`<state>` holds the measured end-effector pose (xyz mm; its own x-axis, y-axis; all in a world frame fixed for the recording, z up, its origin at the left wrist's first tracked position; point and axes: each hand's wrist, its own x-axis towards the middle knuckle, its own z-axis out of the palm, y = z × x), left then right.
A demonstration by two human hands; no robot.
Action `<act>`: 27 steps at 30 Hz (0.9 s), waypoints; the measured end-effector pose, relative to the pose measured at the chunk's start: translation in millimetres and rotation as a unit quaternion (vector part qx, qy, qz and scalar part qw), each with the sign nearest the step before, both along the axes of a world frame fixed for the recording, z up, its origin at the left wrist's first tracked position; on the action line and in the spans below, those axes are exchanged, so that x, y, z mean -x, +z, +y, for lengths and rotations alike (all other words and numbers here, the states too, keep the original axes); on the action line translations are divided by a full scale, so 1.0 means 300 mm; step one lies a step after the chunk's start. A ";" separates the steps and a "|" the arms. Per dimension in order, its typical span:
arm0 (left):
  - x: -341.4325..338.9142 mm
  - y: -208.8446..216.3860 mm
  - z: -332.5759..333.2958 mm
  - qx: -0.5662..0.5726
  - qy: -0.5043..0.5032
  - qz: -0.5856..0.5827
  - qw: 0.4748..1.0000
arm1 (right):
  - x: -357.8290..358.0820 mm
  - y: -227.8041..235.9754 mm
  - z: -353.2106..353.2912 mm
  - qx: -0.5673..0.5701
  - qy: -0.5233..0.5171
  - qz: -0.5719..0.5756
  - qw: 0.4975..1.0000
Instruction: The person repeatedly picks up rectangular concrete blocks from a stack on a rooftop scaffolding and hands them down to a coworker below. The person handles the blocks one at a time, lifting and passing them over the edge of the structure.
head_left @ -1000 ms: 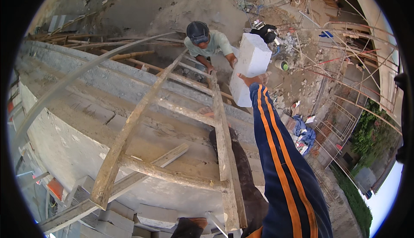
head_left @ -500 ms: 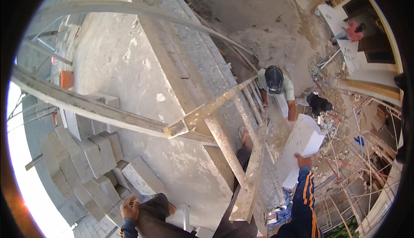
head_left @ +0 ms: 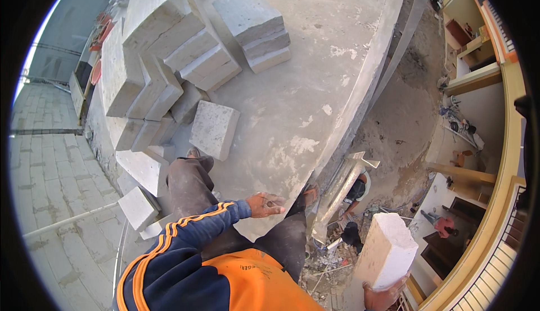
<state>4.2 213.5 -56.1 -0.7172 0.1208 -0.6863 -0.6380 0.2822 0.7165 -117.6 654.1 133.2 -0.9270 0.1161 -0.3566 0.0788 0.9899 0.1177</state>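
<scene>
On the far left, a grey block wall [head_left: 62, 198] is running down past the edge of the slab. Next, pale blocks [head_left: 154, 10] are standing in tight piles on the bare concrete slab [head_left: 298, 80], and a single loose block [head_left: 215, 130] is lying just beside the person's left foot. To the right of that, the left hand [head_left: 265, 204] is hanging in front of the knees, its fingers loosely extended and grasping nothing. Past the slab's edge, the top of a wooden ladder [head_left: 340, 199] is leaning close to the right foot, and a co-worker in a dark cap [head_left: 355, 189] is showing partly behind it, down below. Further right, the white block [head_left: 387, 253] is tilting out beyond the slab, well apart from the piles, while the right hand [head_left: 386, 296] is grasping its lower end with spread fingers. Beyond it, a person in red [head_left: 444, 226] is appearing near the building.
</scene>
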 end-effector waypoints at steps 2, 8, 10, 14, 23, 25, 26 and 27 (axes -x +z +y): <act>0.019 0.025 0.069 -0.091 -0.015 0.036 0.995 | 0.048 0.221 -0.124 -0.021 0.133 0.011 0.991; 0.109 0.156 0.058 -0.233 0.078 0.199 0.949 | 0.170 0.518 -0.610 0.241 0.296 0.047 0.923; 0.077 0.182 -0.021 -0.270 0.158 0.187 0.931 | 0.181 0.451 -0.783 0.333 0.310 0.013 0.890; -0.027 0.175 -0.243 -0.213 0.346 0.125 0.905 | 0.148 0.114 -1.145 0.439 0.299 -0.038 0.846; -0.250 -0.054 -0.888 0.312 0.417 -0.181 0.835 | -0.210 -0.656 -1.866 0.641 -0.159 -0.316 0.681; -0.276 -0.090 -0.983 0.331 0.398 -0.191 0.834 | -0.280 -0.761 -1.943 0.631 -0.209 -0.331 0.669; -0.286 -0.113 -1.022 0.334 0.386 -0.190 0.838 | -0.308 -0.816 -1.974 0.633 -0.230 -0.325 0.664; -0.293 -0.136 -1.051 0.338 0.372 -0.197 0.842 | -0.327 -0.872 -2.003 0.635 -0.252 -0.337 0.648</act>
